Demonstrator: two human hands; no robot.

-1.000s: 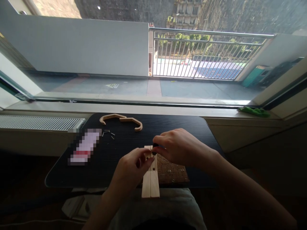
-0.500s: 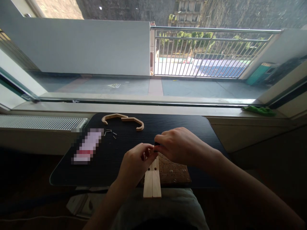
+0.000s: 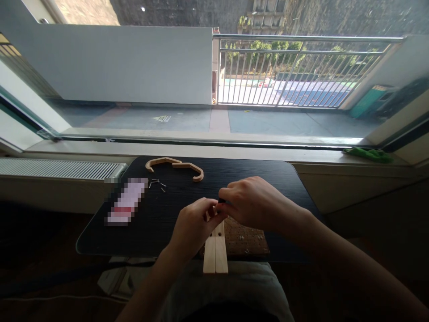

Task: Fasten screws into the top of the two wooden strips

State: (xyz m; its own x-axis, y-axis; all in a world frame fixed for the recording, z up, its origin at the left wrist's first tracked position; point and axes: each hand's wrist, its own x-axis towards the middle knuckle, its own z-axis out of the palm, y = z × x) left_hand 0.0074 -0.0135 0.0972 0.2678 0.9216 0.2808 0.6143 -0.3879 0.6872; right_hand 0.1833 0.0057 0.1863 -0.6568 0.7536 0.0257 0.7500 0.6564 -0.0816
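Note:
Two pale wooden strips (image 3: 215,257) lie side by side on a brown, hole-speckled board (image 3: 246,237), their near ends sticking out past the table edge. Each strip has a dark round hole. Over their far ends, my left hand (image 3: 196,223) is closed in a pinch; what its fingertips hold is hidden. My right hand (image 3: 246,197) meets it there, fingers closed round a small black object (image 3: 221,201), of which only a bit shows. Farther back rest two curved wooden hooks (image 3: 191,167), touching or nearly so. Several small screws (image 3: 157,183) are scattered left of the hands.
The black table (image 3: 110,241) stands against a window sill (image 3: 234,150). A blurred-out pink and white packet (image 3: 129,201) lies on its left side. A white radiator (image 3: 60,169) is at the left, a green cloth (image 3: 368,154) on the sill at the right.
The whole view has shifted slightly, so everything sits a little farther right. Both hands keep nearly the same place and grip over the strips.

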